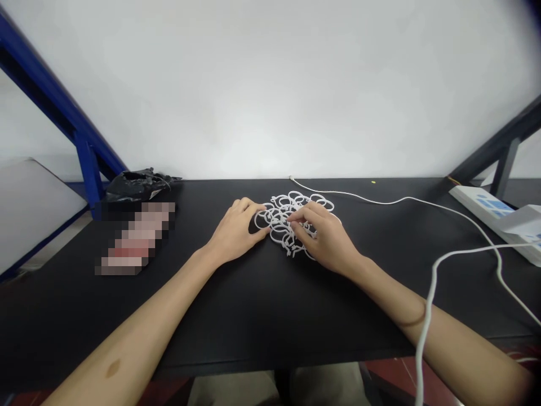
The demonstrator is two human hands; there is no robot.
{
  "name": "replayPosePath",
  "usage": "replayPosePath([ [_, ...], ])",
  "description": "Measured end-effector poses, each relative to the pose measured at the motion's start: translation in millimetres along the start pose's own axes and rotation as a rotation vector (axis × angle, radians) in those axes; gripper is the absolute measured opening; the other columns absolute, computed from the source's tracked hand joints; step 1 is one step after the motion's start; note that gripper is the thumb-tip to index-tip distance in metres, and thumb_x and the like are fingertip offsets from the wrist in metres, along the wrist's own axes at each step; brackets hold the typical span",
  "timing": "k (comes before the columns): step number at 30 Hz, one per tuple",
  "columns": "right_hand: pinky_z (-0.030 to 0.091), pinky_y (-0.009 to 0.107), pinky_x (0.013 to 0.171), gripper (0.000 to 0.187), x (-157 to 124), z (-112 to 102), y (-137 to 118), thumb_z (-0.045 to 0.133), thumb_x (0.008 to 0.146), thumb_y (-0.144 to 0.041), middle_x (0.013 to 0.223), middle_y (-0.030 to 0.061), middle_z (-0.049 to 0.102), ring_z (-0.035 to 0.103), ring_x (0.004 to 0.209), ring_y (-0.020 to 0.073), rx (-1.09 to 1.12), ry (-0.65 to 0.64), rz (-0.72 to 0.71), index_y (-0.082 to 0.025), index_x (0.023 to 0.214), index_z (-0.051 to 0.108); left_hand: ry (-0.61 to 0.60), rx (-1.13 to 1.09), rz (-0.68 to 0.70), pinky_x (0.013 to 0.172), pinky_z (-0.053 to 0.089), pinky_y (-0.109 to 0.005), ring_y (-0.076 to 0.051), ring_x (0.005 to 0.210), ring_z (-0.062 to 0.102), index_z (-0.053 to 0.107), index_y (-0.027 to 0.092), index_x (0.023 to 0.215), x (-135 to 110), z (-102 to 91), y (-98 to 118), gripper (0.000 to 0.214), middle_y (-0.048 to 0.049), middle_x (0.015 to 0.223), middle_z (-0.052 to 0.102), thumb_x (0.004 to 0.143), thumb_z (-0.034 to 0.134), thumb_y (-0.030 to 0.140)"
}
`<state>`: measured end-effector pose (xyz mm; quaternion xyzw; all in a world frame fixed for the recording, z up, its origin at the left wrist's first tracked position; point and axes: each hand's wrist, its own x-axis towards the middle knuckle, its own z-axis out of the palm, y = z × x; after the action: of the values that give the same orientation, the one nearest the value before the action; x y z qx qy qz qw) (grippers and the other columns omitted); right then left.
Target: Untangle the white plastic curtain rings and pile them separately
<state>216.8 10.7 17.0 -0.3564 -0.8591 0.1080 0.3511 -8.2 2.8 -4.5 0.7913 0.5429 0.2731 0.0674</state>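
A tangled pile of white cord loops with small knobbed ends lies on the black table. At the pile's left edge, my left hand is open, its thumb and index finger apart and touching the outer loops. My right hand reaches over the pile's right side with curled fingers. Its thumb and index fingertips come together in a pinch on a white loop. That hand hides part of the pile.
A crumpled black plastic bag and a blurred-out item lie at the left. A white cable crosses the back and right of the black table. At right is a white-and-blue box; blue frame bars stand left.
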Motion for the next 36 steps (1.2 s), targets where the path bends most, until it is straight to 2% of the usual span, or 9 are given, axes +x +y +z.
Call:
replayPosePath([
  [7,0.052,0.039,0.084,0.024,-1.4,-0.4,-4.8,0.060,0.093,-0.024,0.102,0.0065,0.066,0.062,0.094,0.0218,0.032,0.013,-0.042,-0.025,0.117,0.059,0.126,0.005,0.083,0.088,0.047,-0.038,-0.023,0.102,0.054,0.057,0.023,0.109,-5.0,-14.0,19.9,0.035,-0.0036,0.108,0.060,0.087,0.062,0.050],
  [12,0.053,0.032,0.076,0.014,-3.6,-1.4,-10.2,0.061,0.093,-0.024,0.096,0.0037,0.070,0.064,0.082,0.0167,0.130,0.040,-0.051,-0.023,0.108,0.062,0.107,0.001,0.161,0.082,0.047,-0.036,-0.021,0.091,0.055,0.056,0.022,0.102,-9.6,-16.2,30.3,0.035,-0.0022,0.097,0.062,0.086,0.063,0.052],
  [20,0.050,0.024,0.068,0.005,-2.3,-0.1,-12.9,0.060,0.093,-0.018,0.085,0.0005,0.068,0.061,0.073,0.0119,0.238,0.007,-0.077,-0.021,0.094,0.063,0.095,-0.008,0.219,0.078,0.047,-0.035,-0.020,0.085,0.055,0.057,0.021,0.099,-13.0,-15.1,30.1,0.037,-0.0015,0.090,0.062,0.085,0.065,0.054],
  [26,0.050,0.023,0.070,0.012,2.2,-6.5,-12.3,0.061,0.092,-0.015,0.082,-0.0019,0.071,0.065,0.074,0.0110,0.334,-0.035,-0.048,-0.021,0.083,0.061,0.077,-0.052,0.255,0.078,0.048,-0.035,-0.019,0.085,0.055,0.058,0.020,0.098,-13.6,-15.1,31.8,0.036,-0.0017,0.089,0.063,0.085,0.065,0.052],
  [31,0.050,0.023,0.069,0.010,1.5,-3.9,-13.0,0.064,0.091,-0.018,0.083,-0.0021,0.072,0.065,0.074,0.0111,0.311,-0.027,-0.037,-0.021,0.082,0.063,0.067,-0.029,0.240,0.078,0.048,-0.035,-0.019,0.086,0.054,0.057,0.020,0.102,-14.3,-14.0,29.0,0.035,-0.0019,0.092,0.063,0.087,0.064,0.050],
  [34,0.050,0.024,0.068,0.003,-0.9,-0.4,-12.2,0.063,0.092,-0.021,0.086,-0.0017,0.071,0.064,0.073,0.0113,0.240,-0.033,-0.024,-0.022,0.095,0.064,0.051,-0.015,0.198,0.080,0.048,-0.035,-0.020,0.089,0.054,0.057,0.021,0.104,-14.0,-14.4,27.1,0.034,-0.0019,0.094,0.062,0.088,0.063,0.050],
  [36,0.051,0.026,0.071,0.019,-2.3,0.9,-9.5,0.064,0.093,-0.025,0.091,-0.0002,0.071,0.064,0.077,0.0129,0.197,-0.042,0.014,-0.023,0.111,0.061,0.043,-0.002,0.162,0.081,0.048,-0.035,-0.020,0.091,0.055,0.057,0.021,0.105,-12.9,-15.3,26.4,0.032,-0.0021,0.096,0.062,0.089,0.060,0.049],
])
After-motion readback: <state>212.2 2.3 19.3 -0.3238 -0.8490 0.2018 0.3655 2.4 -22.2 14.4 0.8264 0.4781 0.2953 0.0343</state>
